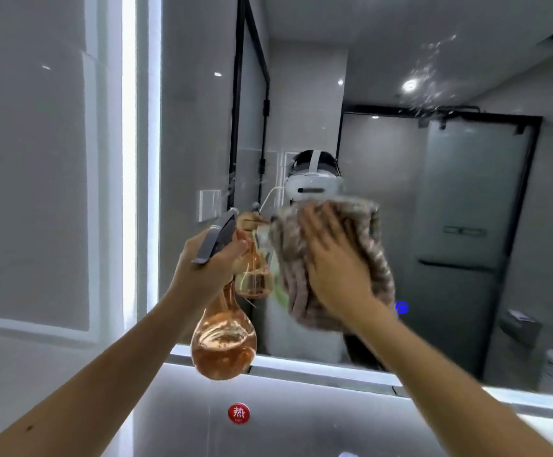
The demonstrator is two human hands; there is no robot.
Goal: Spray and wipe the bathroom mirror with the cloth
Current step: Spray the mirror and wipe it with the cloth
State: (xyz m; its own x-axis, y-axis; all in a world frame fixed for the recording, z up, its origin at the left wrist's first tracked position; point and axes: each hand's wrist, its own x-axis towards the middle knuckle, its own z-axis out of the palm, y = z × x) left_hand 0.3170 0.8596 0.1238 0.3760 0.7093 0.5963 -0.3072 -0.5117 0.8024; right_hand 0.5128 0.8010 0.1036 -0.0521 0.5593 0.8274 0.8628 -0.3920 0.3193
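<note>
Pressing a bunched brown cloth (344, 258) flat against the bathroom mirror (433, 192), the right hand (331, 258) spreads its fingers wide over the fabric near the middle of the glass, while the left hand (209, 262) is wrapped around the neck of an amber spray bottle (224, 338) with its grey trigger head (217, 237) aimed at the mirror just beside the cloth. Droplets (430, 77) speckle the glass toward the upper right, well apart from the cloth. The cloth looks soft and limp, likely to fold and slide under a light palm, so broad, flat pressure suits it better than a pinch. The bottle, part full of liquid, appears smooth and bottom-heavy; holding it at the narrow neck under the trigger seems the surest grip. A red hot-water sticker (238, 413) shows below the mirror's lit lower edge.
</note>
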